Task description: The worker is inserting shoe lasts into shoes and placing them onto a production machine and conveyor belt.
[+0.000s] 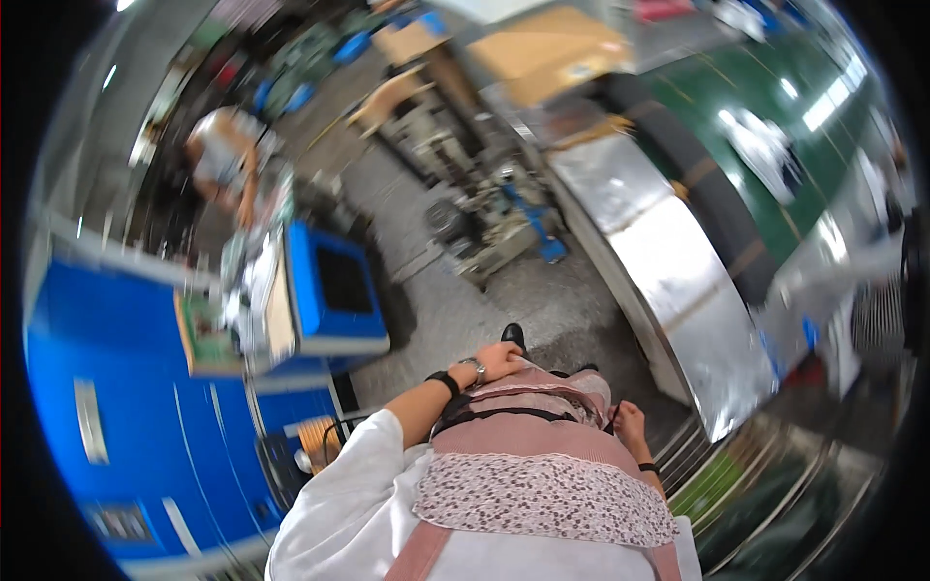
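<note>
I wear a pink apron [523,441] with a patterned lace-edged band over a white top. My left hand [499,361], with a watch and a black band at the wrist, is closed on the front edge of the apron, lifting the cloth a little. At the apron's right side is my right hand [630,422], its fingers curled in close to the cloth. Whatever it may hold is hidden. Beyond the apron, a black shoe [513,336] shows on the grey floor.
A blue-framed machine [334,290] stands at left, near blue cabinets [136,387]. Ahead is a pallet-lift-like machine [455,213]. Along the right runs a metal-topped bench [668,261]; metal rails [775,484] lie nearer. Another person [228,165] bends over work at far left.
</note>
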A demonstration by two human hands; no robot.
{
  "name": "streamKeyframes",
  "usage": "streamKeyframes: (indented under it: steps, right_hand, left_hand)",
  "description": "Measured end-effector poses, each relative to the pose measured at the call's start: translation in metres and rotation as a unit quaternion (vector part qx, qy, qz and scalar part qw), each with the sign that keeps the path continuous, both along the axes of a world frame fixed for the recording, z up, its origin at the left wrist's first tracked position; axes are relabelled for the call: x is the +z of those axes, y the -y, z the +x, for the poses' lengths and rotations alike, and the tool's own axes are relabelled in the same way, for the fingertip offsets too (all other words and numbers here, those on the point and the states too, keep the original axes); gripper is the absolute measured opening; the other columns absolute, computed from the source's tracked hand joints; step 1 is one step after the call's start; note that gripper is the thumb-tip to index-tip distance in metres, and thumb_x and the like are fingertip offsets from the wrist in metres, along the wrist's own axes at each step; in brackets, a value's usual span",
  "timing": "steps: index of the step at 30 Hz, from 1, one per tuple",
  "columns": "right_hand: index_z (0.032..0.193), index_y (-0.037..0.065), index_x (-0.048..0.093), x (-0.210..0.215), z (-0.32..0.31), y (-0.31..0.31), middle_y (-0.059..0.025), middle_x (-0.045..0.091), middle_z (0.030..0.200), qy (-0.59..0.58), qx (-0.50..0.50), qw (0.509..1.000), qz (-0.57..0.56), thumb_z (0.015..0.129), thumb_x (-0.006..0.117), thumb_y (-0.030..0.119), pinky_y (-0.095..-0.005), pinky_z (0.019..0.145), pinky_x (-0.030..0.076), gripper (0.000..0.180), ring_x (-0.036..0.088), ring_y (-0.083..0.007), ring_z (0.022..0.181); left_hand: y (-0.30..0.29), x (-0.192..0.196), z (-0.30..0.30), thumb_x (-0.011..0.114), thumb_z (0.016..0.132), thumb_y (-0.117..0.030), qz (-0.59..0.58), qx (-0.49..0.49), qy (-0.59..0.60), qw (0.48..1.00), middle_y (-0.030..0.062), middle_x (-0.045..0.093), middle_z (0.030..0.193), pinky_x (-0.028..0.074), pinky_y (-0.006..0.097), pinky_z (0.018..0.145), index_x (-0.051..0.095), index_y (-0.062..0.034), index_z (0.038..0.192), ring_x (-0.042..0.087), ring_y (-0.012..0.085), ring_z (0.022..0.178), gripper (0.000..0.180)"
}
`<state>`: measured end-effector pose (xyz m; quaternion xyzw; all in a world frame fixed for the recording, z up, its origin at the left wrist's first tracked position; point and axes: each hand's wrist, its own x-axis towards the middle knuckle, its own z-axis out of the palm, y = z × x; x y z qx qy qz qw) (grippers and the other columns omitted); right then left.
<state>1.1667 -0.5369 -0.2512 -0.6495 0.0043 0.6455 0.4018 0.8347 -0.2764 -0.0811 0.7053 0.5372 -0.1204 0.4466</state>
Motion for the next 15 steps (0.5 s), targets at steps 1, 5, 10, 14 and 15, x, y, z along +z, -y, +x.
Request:
streamKeyframes:
  steps: [1,5,10,14,15]
  right_hand:
    - [0.109,0.009,0.062,0.006,0.005,-0.025,-0.0075,0.069,0.093,-0.015,0.053,0.998,0.041,0.101,0.057,0.022,-0.0299,0.058,0.053,0.016,0.068,-0.0188,0.073]
    - [0.108,0.006,0.060,0.042,0.015,-0.102,-0.0049,0.068,0.086,0.055,0.177,0.982,0.037,0.098,0.055,0.012,-0.0265,0.053,0.049,0.013,0.061,-0.0126,0.064]
    - [0.122,0.001,0.060,0.077,0.008,-0.177,-0.0090,0.070,0.091,0.162,0.268,0.948,-0.051,0.093,0.055,0.007,-0.0273,0.055,0.051,0.030,0.066,-0.0154,0.069]
    - [0.118,0.000,0.061,0.097,-0.041,-0.219,-0.0108,0.069,0.090,0.189,0.284,0.937,-0.074,0.092,0.055,0.006,-0.0269,0.053,0.049,0.028,0.066,-0.0158,0.070]
    - [0.118,0.000,0.061,0.103,-0.059,-0.229,-0.0108,0.069,0.090,0.185,0.289,0.937,-0.064,0.092,0.055,0.006,-0.0269,0.053,0.049,0.028,0.066,-0.0158,0.070]
  left_hand:
    - [0.001,0.002,-0.009,0.068,0.084,-0.043,-0.001,0.038,0.027,0.999,0.0165,0.073,0.109,0.054,0.041,0.089,0.069,-0.0070,0.118,0.070,0.0326,0.101,0.050]
    - [0.017,-0.007,-0.076,0.068,0.086,-0.041,0.036,0.232,0.018,0.972,0.0178,0.074,0.106,0.054,0.040,0.087,0.069,-0.0033,0.116,0.071,0.0316,0.097,0.048]
    - [0.040,-0.045,-0.192,0.070,0.084,-0.045,-0.056,0.375,-0.071,0.923,0.0164,0.075,0.103,0.054,0.040,0.089,0.073,-0.0056,0.109,0.071,0.0305,0.100,0.047]
    - [-0.003,-0.059,-0.320,0.068,0.082,-0.046,-0.013,0.462,-0.124,0.878,0.0205,0.072,0.108,0.053,0.044,0.091,0.077,-0.0058,0.102,0.069,0.0366,0.102,0.045]
    - [-0.035,-0.056,-0.364,0.068,0.082,-0.045,0.012,0.505,-0.158,0.848,0.0211,0.072,0.107,0.054,0.045,0.089,0.077,-0.0064,0.100,0.069,0.0375,0.101,0.043]
